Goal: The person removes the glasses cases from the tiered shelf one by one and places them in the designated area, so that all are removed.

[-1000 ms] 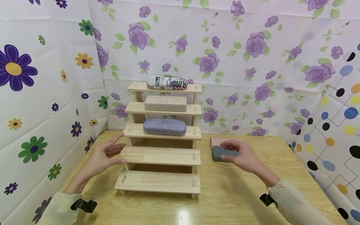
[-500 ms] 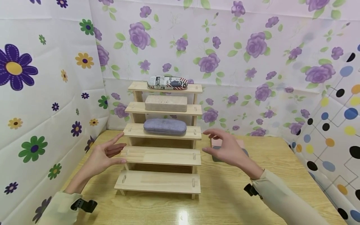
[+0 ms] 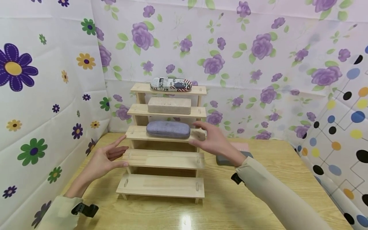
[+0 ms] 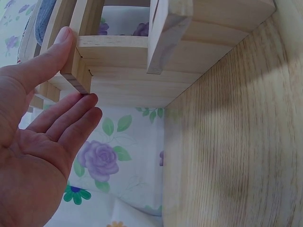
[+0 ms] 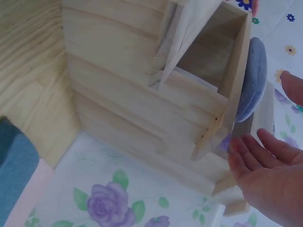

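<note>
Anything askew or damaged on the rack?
Nothing stands out. The printed case, beige case and blue case lie lengthwise, one per tier, on the upright wooden rack; no damage visible.

The right grip [image 3: 212, 140] hovers beside the blue case [image 3: 168, 129] on the rack [image 3: 164, 186].

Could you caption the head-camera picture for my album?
Right hand beside a blue-grey case on a stepped wooden rack, left hand at the rack's opposite side.
</note>
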The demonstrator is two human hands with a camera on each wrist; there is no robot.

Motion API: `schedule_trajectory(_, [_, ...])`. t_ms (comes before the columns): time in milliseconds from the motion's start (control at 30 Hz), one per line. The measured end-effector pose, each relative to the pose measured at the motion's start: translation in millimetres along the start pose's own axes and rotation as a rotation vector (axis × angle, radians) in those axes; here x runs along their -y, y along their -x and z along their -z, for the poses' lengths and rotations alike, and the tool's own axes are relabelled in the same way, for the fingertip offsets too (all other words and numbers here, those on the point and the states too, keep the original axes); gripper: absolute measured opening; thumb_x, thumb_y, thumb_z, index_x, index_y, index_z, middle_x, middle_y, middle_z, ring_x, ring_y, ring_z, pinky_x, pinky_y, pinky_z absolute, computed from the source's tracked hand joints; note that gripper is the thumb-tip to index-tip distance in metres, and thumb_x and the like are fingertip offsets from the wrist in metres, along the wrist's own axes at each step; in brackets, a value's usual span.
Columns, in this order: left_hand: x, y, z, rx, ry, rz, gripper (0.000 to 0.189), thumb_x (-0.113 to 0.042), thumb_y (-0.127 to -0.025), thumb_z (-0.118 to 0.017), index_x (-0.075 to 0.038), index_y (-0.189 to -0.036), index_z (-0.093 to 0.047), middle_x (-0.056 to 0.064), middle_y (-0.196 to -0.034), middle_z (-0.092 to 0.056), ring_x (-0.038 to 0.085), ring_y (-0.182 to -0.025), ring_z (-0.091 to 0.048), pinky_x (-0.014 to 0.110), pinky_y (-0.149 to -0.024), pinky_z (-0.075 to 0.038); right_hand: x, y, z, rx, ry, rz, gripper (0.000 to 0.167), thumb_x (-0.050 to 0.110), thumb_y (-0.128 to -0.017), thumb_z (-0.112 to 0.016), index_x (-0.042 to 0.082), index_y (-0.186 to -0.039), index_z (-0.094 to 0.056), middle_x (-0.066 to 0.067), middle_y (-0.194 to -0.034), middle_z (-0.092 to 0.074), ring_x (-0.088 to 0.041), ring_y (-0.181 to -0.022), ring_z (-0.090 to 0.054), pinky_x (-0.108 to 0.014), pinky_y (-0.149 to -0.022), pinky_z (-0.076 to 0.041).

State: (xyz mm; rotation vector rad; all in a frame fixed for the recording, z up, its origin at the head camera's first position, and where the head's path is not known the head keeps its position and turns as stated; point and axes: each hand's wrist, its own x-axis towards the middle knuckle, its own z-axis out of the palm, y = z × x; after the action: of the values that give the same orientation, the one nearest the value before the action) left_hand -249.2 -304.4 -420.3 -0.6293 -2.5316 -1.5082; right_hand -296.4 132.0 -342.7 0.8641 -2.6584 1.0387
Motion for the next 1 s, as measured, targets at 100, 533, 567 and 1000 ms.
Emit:
schedule_trajectory(100, [0.7, -0.7, 0.3, -0.003, -0.001, -0.005, 0.1, -0.009, -0.084, -0.091, -0.023, -0.166, -0.036, 0.024, -0.138, -0.065, 0.04, -0.128, -0.061, 0.03, -0.099, -0.057, 2.1, -12.4, -4.6, 0.006, 0.008, 0.016, 0.07, 0.037, -0.092, -0.083, 0.009, -0.151, -0.057, -0.01, -0.148, -0.06, -0.034, -0.136, -0.055, -0.053, -0.113, -0.047])
schedule_trajectory(533, [1.1, -0.9, -0.2, -0.001, 0.004, -0.004, 0.1, -0.008, -0.083, -0.091, -0.022, -0.166, -0.037, 0.024, -0.138, -0.065, 0.04, -0.128, -0.061, 0.034, -0.099, -0.057, 3.9, -38.8, -18.1, 0.044, -0.008, 0.013, 0.068, 0.033, -0.093, -0.083, 0.005, -0.149, -0.058, -0.013, -0.141, -0.064, -0.035, -0.129, -0.061, -0.049, -0.109, -0.052])
schedule_trajectory(567, [0.9, -0.9, -0.2, 0.0, 0.001, -0.005, 0.1, -0.008, -0.083, -0.091, -0.022, -0.166, -0.036, 0.024, -0.138, -0.065, 0.04, -0.128, -0.061, 0.034, -0.099, -0.057, 3.2, -39.1, -18.8, 0.047, -0.011, 0.012, 0.067, 0.032, -0.093, -0.083, 0.005, -0.149, -0.058, -0.014, -0.14, -0.064, -0.035, -0.129, -0.061, -0.049, -0.108, -0.053])
schedule_trajectory(1000, [-1.3, -0.1, 0.2, -0.002, -0.007, 0.003, 0.101, -0.008, -0.083, -0.091, -0.021, -0.166, -0.036, 0.024, -0.137, -0.065, 0.04, -0.128, -0.061, 0.025, -0.098, -0.056, 2.2, -38.9, -19.6, 0.036, -0.034, 0.004, 0.061, 0.027, -0.091, -0.086, 0.007, -0.144, -0.063, -0.011, -0.137, -0.066, -0.029, -0.123, -0.064, -0.046, -0.105, -0.055])
